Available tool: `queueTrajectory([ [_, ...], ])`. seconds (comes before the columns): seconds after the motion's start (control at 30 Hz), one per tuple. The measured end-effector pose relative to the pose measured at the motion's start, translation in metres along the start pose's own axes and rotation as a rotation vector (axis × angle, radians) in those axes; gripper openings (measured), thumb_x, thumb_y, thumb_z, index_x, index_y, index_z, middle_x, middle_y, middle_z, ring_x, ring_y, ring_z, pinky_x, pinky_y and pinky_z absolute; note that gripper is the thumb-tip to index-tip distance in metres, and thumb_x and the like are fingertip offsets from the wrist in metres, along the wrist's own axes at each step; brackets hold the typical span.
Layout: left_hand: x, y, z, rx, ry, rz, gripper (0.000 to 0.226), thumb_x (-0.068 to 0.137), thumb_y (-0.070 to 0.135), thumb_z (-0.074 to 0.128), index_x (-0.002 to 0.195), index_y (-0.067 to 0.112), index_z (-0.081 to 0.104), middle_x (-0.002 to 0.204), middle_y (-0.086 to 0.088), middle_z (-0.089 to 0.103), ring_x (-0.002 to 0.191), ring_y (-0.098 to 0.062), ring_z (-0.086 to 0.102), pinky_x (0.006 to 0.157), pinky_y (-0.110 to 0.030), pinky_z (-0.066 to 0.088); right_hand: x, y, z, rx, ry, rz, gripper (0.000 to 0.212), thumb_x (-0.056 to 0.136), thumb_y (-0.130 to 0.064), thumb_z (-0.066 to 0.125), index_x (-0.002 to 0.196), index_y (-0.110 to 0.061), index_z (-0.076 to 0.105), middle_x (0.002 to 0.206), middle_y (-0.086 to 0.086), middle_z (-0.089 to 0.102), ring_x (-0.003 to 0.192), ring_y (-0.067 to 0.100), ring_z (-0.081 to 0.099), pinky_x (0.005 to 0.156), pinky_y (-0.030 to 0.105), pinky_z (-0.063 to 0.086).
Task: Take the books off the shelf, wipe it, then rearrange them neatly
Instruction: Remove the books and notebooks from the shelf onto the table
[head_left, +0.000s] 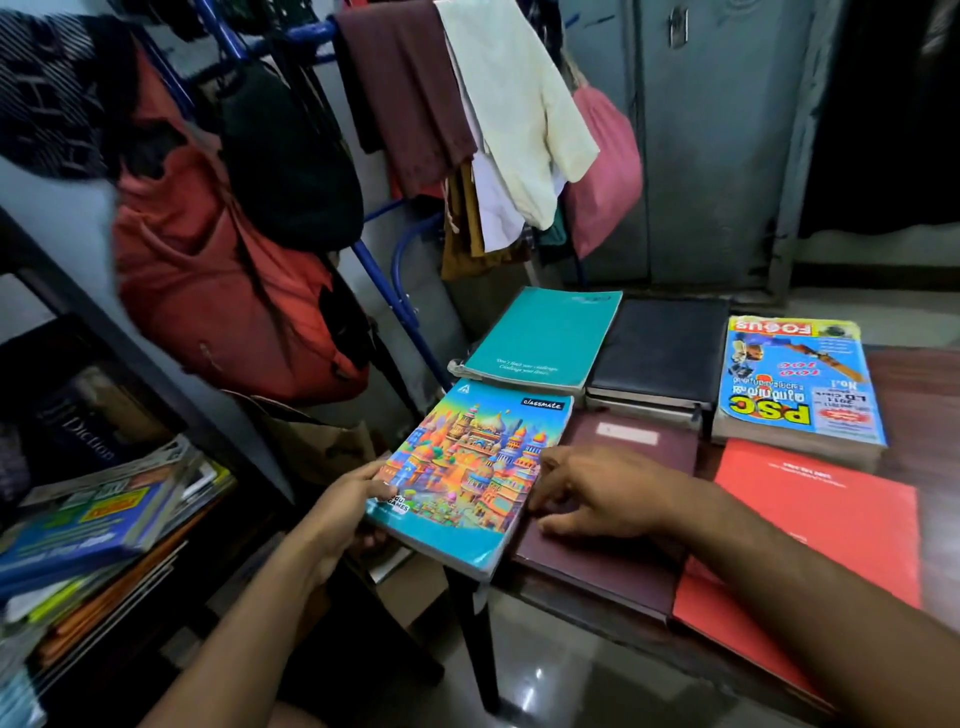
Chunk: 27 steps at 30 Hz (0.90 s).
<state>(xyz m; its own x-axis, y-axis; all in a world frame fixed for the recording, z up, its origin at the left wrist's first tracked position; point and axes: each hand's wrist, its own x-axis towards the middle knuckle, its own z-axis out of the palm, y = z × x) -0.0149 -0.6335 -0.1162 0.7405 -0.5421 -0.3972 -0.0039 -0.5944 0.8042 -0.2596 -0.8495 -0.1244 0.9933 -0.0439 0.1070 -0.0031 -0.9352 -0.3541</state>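
Left hand (340, 512): colourful notebook (467, 467) is gripped at its near left edge.
Right hand (587, 493): fingers relaxed, rested on maroon book (613, 551).

A blue metal clothes rack (387, 291) stands by the wall, draped with a maroon cloth (405, 98), a cream shirt (514, 104) and a pink garment (605, 171). An orange-red bag (208, 280) hangs nearby. Behind stands a grey steel cupboard (722, 145).
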Motion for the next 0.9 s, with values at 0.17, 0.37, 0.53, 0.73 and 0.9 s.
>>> queueTrajectory([
  [0.17,-0.007,0.006,0.01,-0.001,0.025,0.001,0.045,0.099,0.017,0.049,0.141,0.032,0.056,0.109,-0.007,0.074,0.076,-0.017,0.062,0.047,-0.023,0.044,-0.001,-0.005,-0.007,-0.043,-0.039,-0.003,0.027,0.09,-0.036,0.061,0.117,-0.035,0.067,0.098,-0.013,0.054,0.105,0.013,0.056,0.088,0.032,0.048],
  [0.37,-0.005,0.007,0.015,0.008,0.033,-0.004,0.04,0.099,0.022,0.05,0.136,0.035,0.059,0.109,-0.006,0.072,0.08,-0.02,0.06,0.054,-0.027,0.045,0.002,-0.013,-0.019,-0.108,-0.181,0.022,0.033,0.089,-0.029,0.065,0.122,-0.031,0.064,0.112,-0.004,0.065,0.108,0.017,0.057,0.09,0.031,0.046],
  [0.53,-0.003,0.006,0.019,0.041,0.036,-0.014,0.04,0.101,0.025,0.05,0.139,0.037,0.053,0.109,-0.005,0.069,0.078,-0.019,0.059,0.054,-0.025,0.044,0.003,-0.012,-0.024,-0.06,-0.188,0.051,0.034,0.087,-0.025,0.068,0.12,-0.032,0.065,0.075,-0.018,0.049,0.08,0.008,0.05,0.066,0.023,0.036],
  [0.73,0.003,0.008,0.017,0.093,0.006,-0.025,0.042,0.1,0.026,0.049,0.141,0.038,0.052,0.109,-0.006,0.071,0.071,-0.018,0.06,0.048,-0.022,0.042,-0.002,-0.012,-0.025,-0.039,-0.239,0.057,0.038,0.089,-0.022,0.064,0.125,-0.033,0.062,0.081,-0.014,0.05,0.077,0.007,0.044,0.07,0.021,0.032],
  [0.9,0.006,0.006,0.018,0.106,0.0,0.013,0.036,0.1,0.025,0.049,0.133,0.036,0.055,0.105,-0.005,0.072,0.062,-0.016,0.057,0.047,-0.022,0.039,-0.001,-0.012,-0.03,-0.034,-0.254,0.061,0.033,0.089,-0.021,0.063,0.12,-0.033,0.064,0.073,-0.022,0.047,0.071,0.001,0.044,0.065,0.02,0.034],
])
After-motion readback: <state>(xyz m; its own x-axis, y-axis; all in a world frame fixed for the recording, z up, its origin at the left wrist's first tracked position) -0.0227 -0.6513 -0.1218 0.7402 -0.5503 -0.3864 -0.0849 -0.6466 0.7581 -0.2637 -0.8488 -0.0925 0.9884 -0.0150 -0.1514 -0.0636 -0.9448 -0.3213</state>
